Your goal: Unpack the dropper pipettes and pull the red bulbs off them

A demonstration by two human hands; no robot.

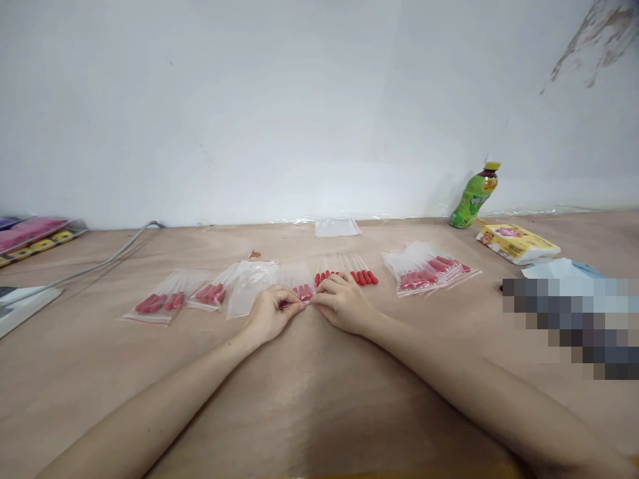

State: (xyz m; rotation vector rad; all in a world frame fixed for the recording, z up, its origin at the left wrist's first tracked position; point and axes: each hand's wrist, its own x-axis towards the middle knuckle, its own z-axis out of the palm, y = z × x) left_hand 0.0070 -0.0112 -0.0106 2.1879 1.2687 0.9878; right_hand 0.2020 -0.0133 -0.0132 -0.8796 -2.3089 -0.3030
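Both hands meet at the near edge of a clear zip bag [302, 291] holding red-handled sticks with thin pale shafts. My left hand [272, 313] pinches the bag's edge between thumb and fingers. My right hand [344, 305] is closed on the same edge, just to the right. Behind the right hand lies a row of loose red-handled sticks [367, 277], partly covered by it. A flat clear bag [249, 289] with no red handles visible lies beside my left hand. Filled bags lie at left [154, 303], [210, 293] and in an overlapping pile [422, 276] at right.
A white packet [337, 228] lies near the wall. At the right stand a tilted green bottle [472, 199], a yellow tissue pack [519, 243] and a pixelated dark area [574, 319]. A grey cable [120, 251] and pink packaged items [37, 233] are at left.
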